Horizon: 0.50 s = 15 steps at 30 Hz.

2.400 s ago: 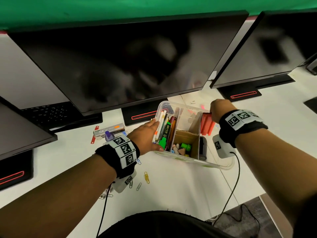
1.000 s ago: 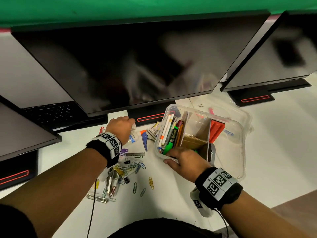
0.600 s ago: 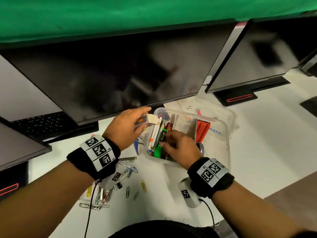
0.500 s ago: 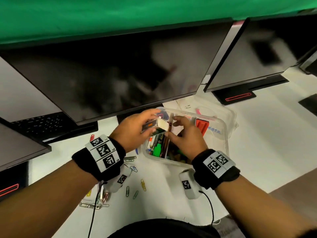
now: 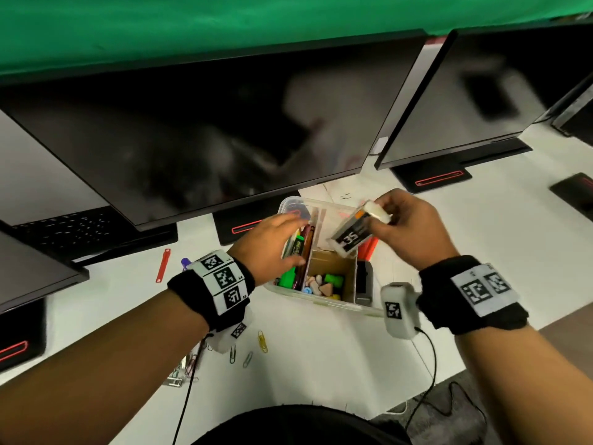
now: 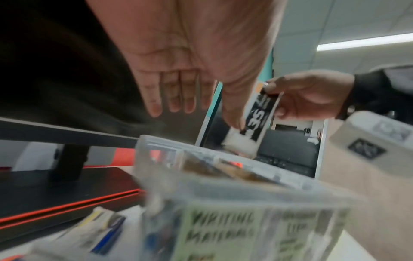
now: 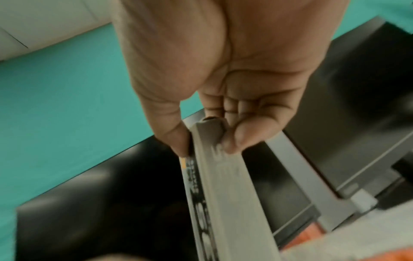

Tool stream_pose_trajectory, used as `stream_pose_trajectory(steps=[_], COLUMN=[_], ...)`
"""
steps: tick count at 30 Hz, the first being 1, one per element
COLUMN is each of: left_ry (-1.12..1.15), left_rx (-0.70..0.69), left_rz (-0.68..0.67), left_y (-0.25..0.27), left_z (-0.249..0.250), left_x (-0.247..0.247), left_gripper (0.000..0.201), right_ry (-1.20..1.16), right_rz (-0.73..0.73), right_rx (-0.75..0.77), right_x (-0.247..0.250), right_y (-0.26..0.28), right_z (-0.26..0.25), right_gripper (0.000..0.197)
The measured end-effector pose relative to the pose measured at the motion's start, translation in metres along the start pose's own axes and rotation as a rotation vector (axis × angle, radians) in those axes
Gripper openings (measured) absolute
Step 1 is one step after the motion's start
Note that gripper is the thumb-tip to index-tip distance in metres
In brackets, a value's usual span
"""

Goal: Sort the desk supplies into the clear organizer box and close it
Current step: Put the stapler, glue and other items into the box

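The clear organizer box (image 5: 290, 292) stands open on the white desk, with pens and markers (image 5: 296, 248) in its left slot and small erasers (image 5: 324, 282) in a cardboard cell. My right hand (image 5: 407, 229) pinches one end of a small white staple box (image 5: 354, 231) with a black "35" label, tilted above the organizer. That staple box (image 6: 257, 121) shows in the left wrist view, and in the right wrist view my thumb and fingers (image 7: 236, 139) clamp the staple box (image 7: 221, 185). My left hand (image 5: 272, 244) hovers with straight fingers (image 6: 174, 95) over the pen slot, holding nothing.
Loose paper clips (image 5: 253, 346) and binder clips (image 5: 179, 374) lie on the desk at the left, by a red strip (image 5: 163, 264) and a purple item (image 5: 185, 263). Dark monitors (image 5: 208, 130) overhang the back. The organizer's lid (image 5: 340, 195) lies behind it.
The staple box passed from my left hand to my right hand, which carried it right and tilted it above the organizer. My left hand let go and opened over the pens.
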<state>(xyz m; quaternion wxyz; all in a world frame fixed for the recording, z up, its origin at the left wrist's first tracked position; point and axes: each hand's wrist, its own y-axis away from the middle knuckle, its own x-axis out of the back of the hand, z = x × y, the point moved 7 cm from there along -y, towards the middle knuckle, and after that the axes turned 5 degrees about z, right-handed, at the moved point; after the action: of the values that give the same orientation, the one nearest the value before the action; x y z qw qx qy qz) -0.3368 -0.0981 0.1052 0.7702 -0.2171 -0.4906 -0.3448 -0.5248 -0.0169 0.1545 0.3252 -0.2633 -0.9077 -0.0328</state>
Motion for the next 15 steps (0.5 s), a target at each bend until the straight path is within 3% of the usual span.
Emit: stream_pose_trajectory(steps=[4, 10, 15], left_ry=[-0.081, -0.051, -0.049], left_rx=[0.096, 0.109, 0.116], left_rz=[-0.24, -0.285, -0.314], left_y=[0.012, 0.016, 0.016], left_z=[-0.026, -0.029, -0.027], left_x=[-0.031, -0.033, -0.035], left_gripper=[0.089, 0.097, 0.096], right_ry=[0.447, 0.677, 0.845], right_rz=[-0.009, 0.006, -0.206], right_rx=[-0.139, -0.239, -0.248], right_x=[0.024, 0.026, -0.008], right_y=[-0.013, -0.029, -0.039], right_z=[0.027, 0.047, 0.062], right_gripper=[0.028, 0.026, 0.027])
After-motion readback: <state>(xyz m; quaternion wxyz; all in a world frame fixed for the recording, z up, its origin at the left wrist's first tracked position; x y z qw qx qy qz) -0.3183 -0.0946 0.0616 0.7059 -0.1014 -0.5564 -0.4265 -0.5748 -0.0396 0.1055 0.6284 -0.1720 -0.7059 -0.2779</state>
